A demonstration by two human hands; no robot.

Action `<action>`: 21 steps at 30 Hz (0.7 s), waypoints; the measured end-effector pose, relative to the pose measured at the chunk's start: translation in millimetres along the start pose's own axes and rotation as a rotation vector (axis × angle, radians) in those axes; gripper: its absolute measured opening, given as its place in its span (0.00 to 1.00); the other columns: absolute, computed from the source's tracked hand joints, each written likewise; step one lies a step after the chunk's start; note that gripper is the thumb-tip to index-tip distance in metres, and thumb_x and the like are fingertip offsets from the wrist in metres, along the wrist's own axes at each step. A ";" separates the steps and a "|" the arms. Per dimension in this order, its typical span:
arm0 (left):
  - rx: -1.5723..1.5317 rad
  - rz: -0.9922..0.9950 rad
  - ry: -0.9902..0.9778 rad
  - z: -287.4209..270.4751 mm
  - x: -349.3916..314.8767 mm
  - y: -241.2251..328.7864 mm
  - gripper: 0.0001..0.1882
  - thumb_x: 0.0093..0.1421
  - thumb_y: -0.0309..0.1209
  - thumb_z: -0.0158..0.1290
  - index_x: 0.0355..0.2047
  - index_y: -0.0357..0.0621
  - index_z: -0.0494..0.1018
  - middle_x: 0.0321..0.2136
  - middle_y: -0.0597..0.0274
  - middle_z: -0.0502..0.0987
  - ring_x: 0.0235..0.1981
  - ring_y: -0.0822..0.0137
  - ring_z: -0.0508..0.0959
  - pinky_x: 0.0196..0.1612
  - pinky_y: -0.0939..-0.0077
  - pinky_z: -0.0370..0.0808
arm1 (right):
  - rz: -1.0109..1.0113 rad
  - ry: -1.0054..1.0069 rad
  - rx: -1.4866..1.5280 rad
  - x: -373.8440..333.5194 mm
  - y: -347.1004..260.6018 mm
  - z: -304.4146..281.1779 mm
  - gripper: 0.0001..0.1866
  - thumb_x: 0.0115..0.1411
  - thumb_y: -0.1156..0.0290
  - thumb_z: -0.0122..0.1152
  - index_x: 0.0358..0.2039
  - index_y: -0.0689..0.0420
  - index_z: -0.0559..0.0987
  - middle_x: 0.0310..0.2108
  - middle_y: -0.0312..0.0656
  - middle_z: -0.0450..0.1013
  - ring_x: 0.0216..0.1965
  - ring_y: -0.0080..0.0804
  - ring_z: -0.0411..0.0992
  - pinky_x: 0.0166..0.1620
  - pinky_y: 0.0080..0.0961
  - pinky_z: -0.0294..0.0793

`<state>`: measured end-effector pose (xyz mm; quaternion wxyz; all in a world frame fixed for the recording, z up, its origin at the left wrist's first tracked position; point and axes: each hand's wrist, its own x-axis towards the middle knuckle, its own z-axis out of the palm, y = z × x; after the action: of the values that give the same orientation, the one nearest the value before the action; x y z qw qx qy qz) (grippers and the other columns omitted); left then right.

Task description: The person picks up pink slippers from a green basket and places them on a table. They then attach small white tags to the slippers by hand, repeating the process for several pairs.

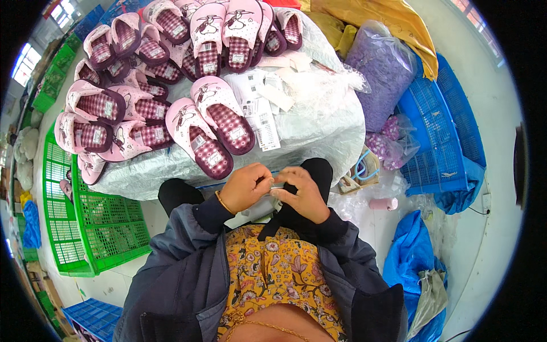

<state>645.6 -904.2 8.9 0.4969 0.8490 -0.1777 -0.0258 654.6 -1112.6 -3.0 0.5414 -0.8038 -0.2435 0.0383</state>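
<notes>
My left hand [246, 187] and my right hand [302, 195] meet above my lap, just off the near edge of the covered table. The fingers of both are pinched, close together, on something too small or too clear to name. Directly beyond them lies a pair of pink slippers with dark maroon checked insoles: the left slipper [188, 126] and the right slipper [219, 104], side by side, soles down. Beside this pair, a white sheet of labels [264, 126] rests on the plastic-covered table [319, 128].
More pink slippers [91, 105] are piled along the left and far side. Clear plastic film [327, 85] lies on the table's right. Green crates [111, 222] stand at the left, blue crates [430, 137] at the right. A purple bag [376, 74] and a pink spool [383, 204] are also there.
</notes>
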 end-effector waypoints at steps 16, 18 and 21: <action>0.471 0.055 0.140 -88.3 189.3 -20.2 0.14 0.56 0.32 0.57 0.41 0.38 0.76 0.31 0.55 0.77 0.32 0.61 0.77 0.38 0.70 0.73 | -0.122 0.223 -0.146 20.0 10.5 -29.4 0.06 0.50 0.74 0.69 0.29 0.56 0.80 0.47 0.40 0.73 0.50 0.40 0.67 0.54 0.34 0.63; 0.661 0.036 0.079 -96.2 229.9 -61.0 0.18 0.53 0.35 0.59 0.43 0.42 0.77 0.32 0.54 0.77 0.35 0.55 0.78 0.41 0.65 0.74 | -0.044 0.228 -0.034 16.9 23.4 -25.6 0.06 0.50 0.74 0.69 0.29 0.55 0.80 0.46 0.40 0.74 0.50 0.40 0.68 0.54 0.34 0.64; 0.738 -0.250 -0.155 -94.4 261.1 -65.1 0.22 0.50 0.40 0.62 0.46 0.49 0.77 0.43 0.47 0.78 0.45 0.50 0.78 0.50 0.64 0.75 | 0.047 0.273 0.021 12.5 27.7 -27.7 0.05 0.51 0.75 0.68 0.29 0.56 0.80 0.43 0.42 0.76 0.48 0.40 0.70 0.52 0.31 0.67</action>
<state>928.7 -882.0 35.6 0.1367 0.9811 -0.1073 -0.0848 684.3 -1138.9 -13.7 0.5768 -0.8014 -0.1481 -0.0562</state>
